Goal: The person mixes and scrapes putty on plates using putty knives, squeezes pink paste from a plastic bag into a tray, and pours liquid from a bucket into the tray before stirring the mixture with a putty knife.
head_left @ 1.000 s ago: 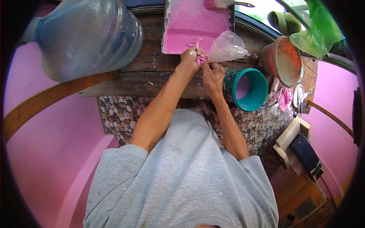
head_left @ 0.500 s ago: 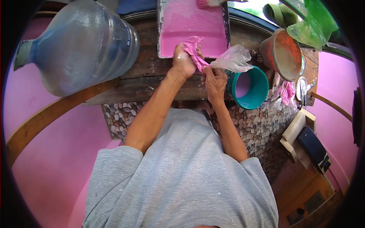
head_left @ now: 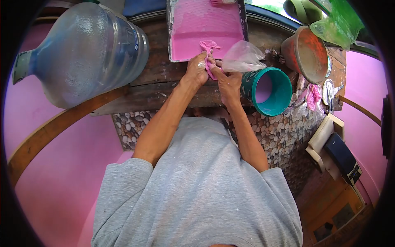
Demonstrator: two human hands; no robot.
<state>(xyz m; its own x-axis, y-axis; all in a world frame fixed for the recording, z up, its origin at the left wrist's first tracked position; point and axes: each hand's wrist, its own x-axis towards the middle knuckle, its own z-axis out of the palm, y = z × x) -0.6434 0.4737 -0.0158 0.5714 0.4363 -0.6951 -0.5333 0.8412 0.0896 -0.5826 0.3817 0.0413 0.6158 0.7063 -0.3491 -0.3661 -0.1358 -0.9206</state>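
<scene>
A thin plastic bag (head_left: 243, 57) is pinched between both hands; one end is clear, and a crumpled part is coated in pink paint. My left hand (head_left: 196, 71) is closed round the pink part, with a pale smear on its thumb side. Close beside it, my right hand (head_left: 228, 82) grips the bag with thumb and fingers, and the clear end sticks out past it to the right. Just beyond the hands lies a paint tray (head_left: 170, 39) coated with pink paint. A teal bucket (head_left: 276, 106) with pink paint inside stands right of my right hand.
A large water jug (head_left: 88, 53) lies on its side at left. A paintbrush (head_left: 223, 2) rests at the tray's far end. On the right are an orange-grey bucket (head_left: 293, 51), a green plastic bag (head_left: 339, 26), and pink-smeared plastic (head_left: 313, 95). The wooden table's (head_left: 158, 96) front edge is near my body.
Both hands have drawn closer together on the bag, with my right hand shifting slightly left. The pink part is bunched tighter, and the clear end has swung a little left.
</scene>
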